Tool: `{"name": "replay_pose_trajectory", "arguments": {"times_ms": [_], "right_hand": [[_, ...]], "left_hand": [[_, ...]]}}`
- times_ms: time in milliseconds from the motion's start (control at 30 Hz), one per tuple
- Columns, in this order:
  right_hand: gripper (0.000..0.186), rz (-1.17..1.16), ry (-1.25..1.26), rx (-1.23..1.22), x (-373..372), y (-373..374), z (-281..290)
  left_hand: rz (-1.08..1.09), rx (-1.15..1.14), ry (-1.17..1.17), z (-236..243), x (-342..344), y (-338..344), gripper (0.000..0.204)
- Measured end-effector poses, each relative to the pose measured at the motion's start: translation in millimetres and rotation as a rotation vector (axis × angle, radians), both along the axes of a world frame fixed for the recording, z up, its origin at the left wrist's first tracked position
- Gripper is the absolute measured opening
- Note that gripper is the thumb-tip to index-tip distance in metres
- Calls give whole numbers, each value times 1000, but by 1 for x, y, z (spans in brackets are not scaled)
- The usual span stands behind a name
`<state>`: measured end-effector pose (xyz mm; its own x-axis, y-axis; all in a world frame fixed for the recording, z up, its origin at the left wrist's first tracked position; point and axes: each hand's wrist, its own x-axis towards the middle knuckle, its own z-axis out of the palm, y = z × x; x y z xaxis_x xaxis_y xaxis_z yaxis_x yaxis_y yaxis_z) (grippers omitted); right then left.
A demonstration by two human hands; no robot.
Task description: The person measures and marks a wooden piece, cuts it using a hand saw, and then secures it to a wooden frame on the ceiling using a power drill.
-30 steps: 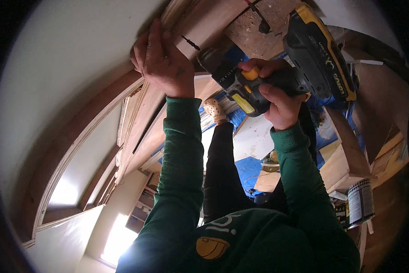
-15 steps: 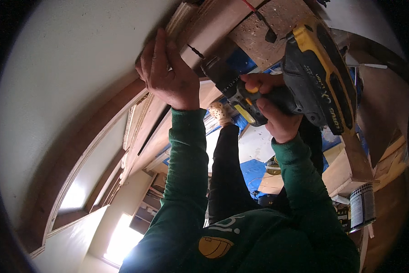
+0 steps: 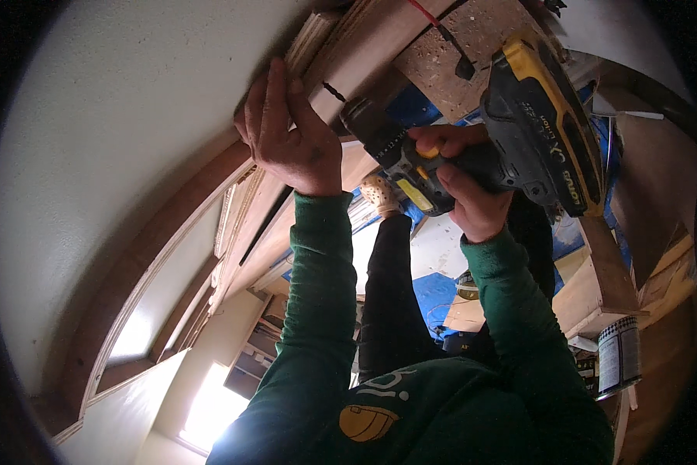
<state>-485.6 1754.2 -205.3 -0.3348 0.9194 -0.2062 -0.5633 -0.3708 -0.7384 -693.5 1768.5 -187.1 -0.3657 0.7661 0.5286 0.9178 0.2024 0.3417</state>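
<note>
My right hand is wrapped round the grip of a black and yellow cordless drill, its index finger at the trigger. A dark bit sticks out of the chuck, its tip near the face of a wooden board. I cannot tell whether the tip touches the wood. To the left of the bit, my left hand lies with fingers stretched up against the wooden frame beside the pale wall panel. Part of its fingertips is hidden in shadow.
A red-cabled tool part hangs at the top over a chipboard piece. On the right, a paint can stands by wooden boards. Blue sheeting and a beige clog show below. A bright window is at lower left.
The view has shifted slightly. Both hands and the drill keep nearly the same places, with the bit still beside the board.
</note>
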Motion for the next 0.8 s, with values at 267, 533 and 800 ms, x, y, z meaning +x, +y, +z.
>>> {"name": "replay_pose_trajectory", "arguments": {"times_ms": [267, 533, 800], "right_hand": [[25, 31, -54, 54, -2, -1, -1], [22, 65, -119, 119, -2, -10, -14], [25, 143, -179, 228, 3, -1, -12]], "left_hand": [[7, 9, 51, 1, 0, 2, 28], [14, -14, 52, 1, 1, 2, 29], [3, -1, 53, 1, -1, 1, 28]]}}
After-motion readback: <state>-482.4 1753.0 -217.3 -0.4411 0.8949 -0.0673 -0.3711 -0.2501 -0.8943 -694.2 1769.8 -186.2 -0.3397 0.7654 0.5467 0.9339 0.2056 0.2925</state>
